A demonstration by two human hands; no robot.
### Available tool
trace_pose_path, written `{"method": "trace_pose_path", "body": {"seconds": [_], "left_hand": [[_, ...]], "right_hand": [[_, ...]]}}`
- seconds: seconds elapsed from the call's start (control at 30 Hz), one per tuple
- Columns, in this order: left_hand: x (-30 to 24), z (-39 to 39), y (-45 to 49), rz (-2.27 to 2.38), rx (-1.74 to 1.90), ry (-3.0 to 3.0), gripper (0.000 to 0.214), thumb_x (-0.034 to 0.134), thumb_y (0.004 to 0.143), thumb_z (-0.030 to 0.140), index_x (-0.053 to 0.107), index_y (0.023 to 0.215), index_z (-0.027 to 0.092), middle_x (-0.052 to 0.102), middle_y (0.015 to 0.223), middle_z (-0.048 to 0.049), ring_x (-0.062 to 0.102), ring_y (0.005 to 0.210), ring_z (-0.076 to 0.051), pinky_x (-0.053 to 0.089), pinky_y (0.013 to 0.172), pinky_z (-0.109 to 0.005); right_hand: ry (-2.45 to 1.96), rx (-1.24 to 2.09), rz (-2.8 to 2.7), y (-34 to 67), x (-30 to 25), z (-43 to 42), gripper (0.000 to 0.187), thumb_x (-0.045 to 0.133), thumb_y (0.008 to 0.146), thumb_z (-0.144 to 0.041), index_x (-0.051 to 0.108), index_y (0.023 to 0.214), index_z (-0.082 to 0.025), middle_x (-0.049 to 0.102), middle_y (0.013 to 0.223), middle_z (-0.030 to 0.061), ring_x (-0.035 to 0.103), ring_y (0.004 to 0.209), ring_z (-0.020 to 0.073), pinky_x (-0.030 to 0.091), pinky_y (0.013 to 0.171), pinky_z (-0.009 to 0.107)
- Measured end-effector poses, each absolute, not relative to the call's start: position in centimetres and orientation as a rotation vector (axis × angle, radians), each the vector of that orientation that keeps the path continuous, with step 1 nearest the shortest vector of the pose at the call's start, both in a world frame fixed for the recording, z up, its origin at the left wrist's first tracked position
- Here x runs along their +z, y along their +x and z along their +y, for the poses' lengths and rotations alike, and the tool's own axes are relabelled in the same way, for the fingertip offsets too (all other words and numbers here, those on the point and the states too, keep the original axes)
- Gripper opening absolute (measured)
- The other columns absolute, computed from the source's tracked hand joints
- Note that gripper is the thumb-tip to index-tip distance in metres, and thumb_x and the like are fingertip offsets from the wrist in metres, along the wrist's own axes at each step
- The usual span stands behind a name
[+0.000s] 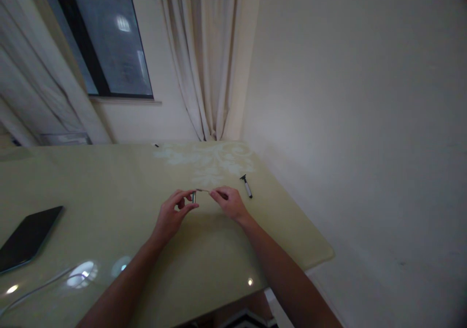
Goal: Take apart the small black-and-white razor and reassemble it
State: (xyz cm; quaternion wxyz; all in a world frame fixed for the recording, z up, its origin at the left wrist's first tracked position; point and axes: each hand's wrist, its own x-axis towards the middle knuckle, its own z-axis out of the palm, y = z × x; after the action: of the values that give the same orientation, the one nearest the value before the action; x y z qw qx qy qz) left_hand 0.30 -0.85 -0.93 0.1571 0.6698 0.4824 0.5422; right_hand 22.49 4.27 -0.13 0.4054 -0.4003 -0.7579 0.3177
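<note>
My left hand (174, 212) pinches a small narrow rectangular piece (194, 197) upright between thumb and fingertips; it is pale with dark edges and looks like a razor head, though it is too small to be sure. A thin slender stick (203, 190) is in the closed fingers of my right hand (229, 202). Its tip reaches left to the top of the rectangular piece; whether they touch, I cannot tell. Just beyond my right hand, a razor (247, 188) with a black head and a grey-and-black handle lies on the table.
Both hands are above a glossy pale-green table (109, 187) with a white leaf pattern. A dark flat tablet-like device (31, 238) lies at the left, with a white cable (40, 286) nearer me. A small black object (156, 145) lies by the far edge. A wall (346, 123) borders the right.
</note>
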Motion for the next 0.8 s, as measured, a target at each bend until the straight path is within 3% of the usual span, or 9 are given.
{"method": "trace_pose_path", "body": {"seconds": [0.13, 0.33, 0.43, 0.53, 0.67, 0.8], "left_hand": [[-0.9, -0.8, 0.1, 1.398, 1.571, 1.906, 0.033, 0.076, 0.084, 0.045, 0.077, 0.111, 0.025, 0.065, 0.083, 0.0010, 0.053, 0.063, -0.012, 0.048, 0.065, -0.026], [-1.4, -1.0, 0.1, 1.385, 1.535, 1.927, 0.033, 0.076, 0.084, 0.047, 0.077, 0.108, 0.025, 0.065, 0.084, 0.0009, 0.052, 0.063, -0.013, 0.049, 0.066, -0.027], [-2.0, -0.6, 1.1, 1.391, 1.461, 1.908, 0.035, 0.076, 0.083, 0.048, 0.075, 0.109, 0.024, 0.065, 0.087, 0.0000, 0.053, 0.064, -0.013, 0.048, 0.064, -0.027], [-2.4, 1.2, 3.7, 1.371, 1.189, 1.952, 0.038, 0.076, 0.081, 0.049, 0.071, 0.108, 0.022, 0.068, 0.087, -0.0013, 0.056, 0.066, -0.015, 0.047, 0.063, -0.028], [-2.4, 5.1, 8.6, 1.401, 0.750, 2.158, 0.034, 0.082, 0.073, 0.045, 0.072, 0.096, 0.021, 0.073, 0.093, -0.0061, 0.065, 0.087, -0.024, 0.048, 0.078, -0.034], [-1.9, 8.6, 12.7, 1.734, 0.634, 2.100, 0.033, 0.072, 0.084, 0.047, 0.074, 0.109, 0.025, 0.074, 0.107, -0.0093, 0.064, 0.110, -0.030, 0.044, 0.090, -0.041]], "right_hand": [[-0.917, 0.969, -2.065, 22.3, -0.1, 3.9, 0.039, 0.062, 0.097, -0.050, 0.083, 0.098, -0.017, 0.071, 0.077, 0.0030, 0.054, 0.068, 0.0140, 0.036, 0.062, 0.025], [-1.157, 0.466, -1.780, 24.7, 0.9, 6.0, 0.040, 0.053, 0.102, -0.046, 0.080, 0.095, -0.017, 0.070, 0.080, 0.0051, 0.057, 0.073, 0.0164, 0.038, 0.068, 0.026], [-1.374, 0.388, -1.564, 28.4, 0.9, 8.2, 0.042, 0.042, 0.106, -0.037, 0.076, 0.099, -0.015, 0.069, 0.078, 0.0058, 0.059, 0.072, 0.0175, 0.038, 0.067, 0.026], [-1.704, 0.381, -1.533, 31.7, 0.1, 9.8, 0.034, 0.045, 0.102, -0.023, 0.076, 0.091, -0.015, 0.069, 0.074, 0.0067, 0.059, 0.069, 0.0174, 0.035, 0.064, 0.026], [-1.852, 0.365, -1.604, 33.1, -1.4, 10.5, 0.028, 0.053, 0.096, -0.019, 0.079, 0.087, -0.016, 0.074, 0.081, 0.0103, 0.062, 0.072, 0.0183, 0.035, 0.062, 0.027], [-1.910, 0.215, -1.556, 33.1, -2.2, 10.3, 0.025, 0.060, 0.094, -0.022, 0.082, 0.085, -0.016, 0.076, 0.085, 0.0152, 0.066, 0.077, 0.0216, 0.038, 0.062, 0.028]]}}
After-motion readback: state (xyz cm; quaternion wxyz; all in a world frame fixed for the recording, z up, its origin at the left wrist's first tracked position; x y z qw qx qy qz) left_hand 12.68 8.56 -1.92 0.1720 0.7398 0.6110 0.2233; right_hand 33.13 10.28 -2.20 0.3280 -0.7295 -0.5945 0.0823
